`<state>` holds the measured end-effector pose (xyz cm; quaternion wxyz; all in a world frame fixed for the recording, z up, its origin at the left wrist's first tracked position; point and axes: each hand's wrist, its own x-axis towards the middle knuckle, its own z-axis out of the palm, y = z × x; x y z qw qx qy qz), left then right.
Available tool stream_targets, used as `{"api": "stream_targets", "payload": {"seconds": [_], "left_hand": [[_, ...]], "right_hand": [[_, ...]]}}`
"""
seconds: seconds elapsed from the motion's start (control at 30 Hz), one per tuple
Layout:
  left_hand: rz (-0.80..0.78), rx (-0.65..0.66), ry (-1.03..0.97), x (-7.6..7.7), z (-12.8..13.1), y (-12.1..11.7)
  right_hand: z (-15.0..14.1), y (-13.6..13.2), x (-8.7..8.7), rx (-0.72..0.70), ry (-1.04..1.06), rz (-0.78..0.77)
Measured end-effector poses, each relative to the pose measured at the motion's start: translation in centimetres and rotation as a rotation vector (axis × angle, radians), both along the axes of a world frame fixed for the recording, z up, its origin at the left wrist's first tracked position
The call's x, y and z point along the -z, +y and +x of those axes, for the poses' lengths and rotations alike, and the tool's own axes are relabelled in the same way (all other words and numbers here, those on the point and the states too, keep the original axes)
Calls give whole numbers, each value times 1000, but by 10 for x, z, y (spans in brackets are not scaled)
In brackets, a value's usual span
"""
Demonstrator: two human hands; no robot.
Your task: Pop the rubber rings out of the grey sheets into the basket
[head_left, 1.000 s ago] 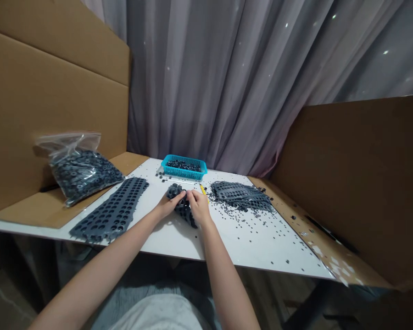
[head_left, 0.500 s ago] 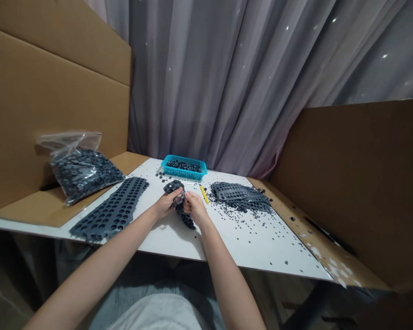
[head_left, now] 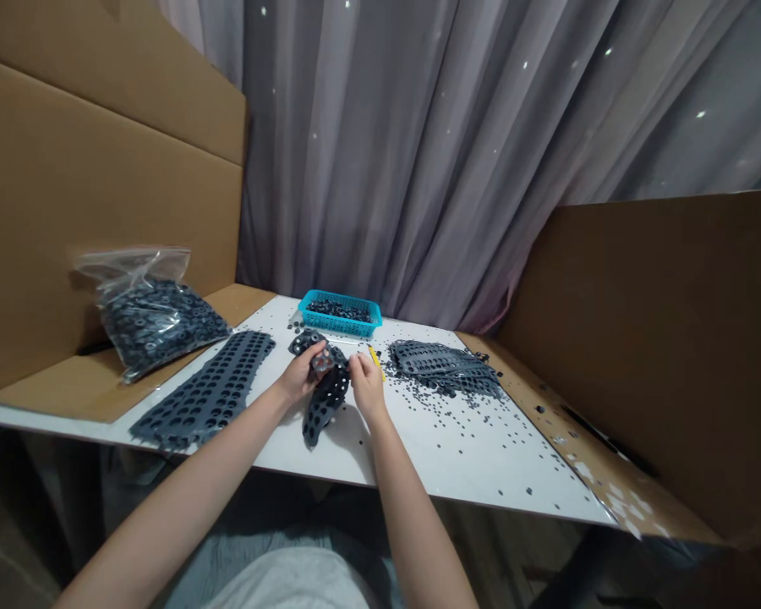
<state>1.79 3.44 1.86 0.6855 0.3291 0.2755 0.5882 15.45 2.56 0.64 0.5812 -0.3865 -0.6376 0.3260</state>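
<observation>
A dark grey perforated rubber sheet point(head_left: 330, 397) is bent and twisted between my hands, above the middle of the white table. My left hand point(head_left: 300, 373) is closed round its upper part, the thumb lying over it. On its right edge, the pinched fingers of my right hand point(head_left: 366, 382) grip it; whether a small loose piece is also between them is too small to tell. The sheet's lower end hangs down toward the table's front edge. Just beyond my right hand lies a yellow pen-like tool point(head_left: 376, 362), partly hidden by the fingers.
Flat perforated sheets point(head_left: 212, 389) lie at left, and a pile of similar sheets point(head_left: 444, 366) at right among scattered dark bits. A blue basket point(head_left: 339, 324) of small dark parts stands behind. A filled clear bag point(head_left: 158, 321) leans by the cardboard wall point(head_left: 114, 186).
The held sheet has been turned and bent, its lower end swinging left. My left hand has shifted slightly left, and my right hand has drawn away from it to the right.
</observation>
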Motion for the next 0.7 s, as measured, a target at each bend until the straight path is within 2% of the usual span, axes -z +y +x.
{"api": "stream_targets", "payload": {"seconds": [0.07, 0.13, 0.27, 0.37, 0.43, 0.53, 0.6, 0.7], "left_hand": [[-1, 0, 46, 4, 0, 0], [-2, -12, 99, 9, 1, 0], [-6, -62, 207, 15, 0, -3], [-7, -122, 272, 18, -1, -3], [-16, -169, 296, 18, 0, 0], [-62, -231, 287, 15, 1, 8], [-111, -269, 246, 11, 1, 13], [-211, -308, 154, 5, 2, 16]], "right_hand": [[-1, -2, 3, 34, -182, 109], [0, -4, 3, 42, -256, 139], [2, -7, 2, 51, -275, 124], [2, -7, 2, 7, -233, 100], [1, -4, 3, -11, -84, -29], [3, 11, 6, 11, 184, -327], [9, 31, 6, 21, 245, -450], [23, 75, -2, 21, 259, -557]]}}
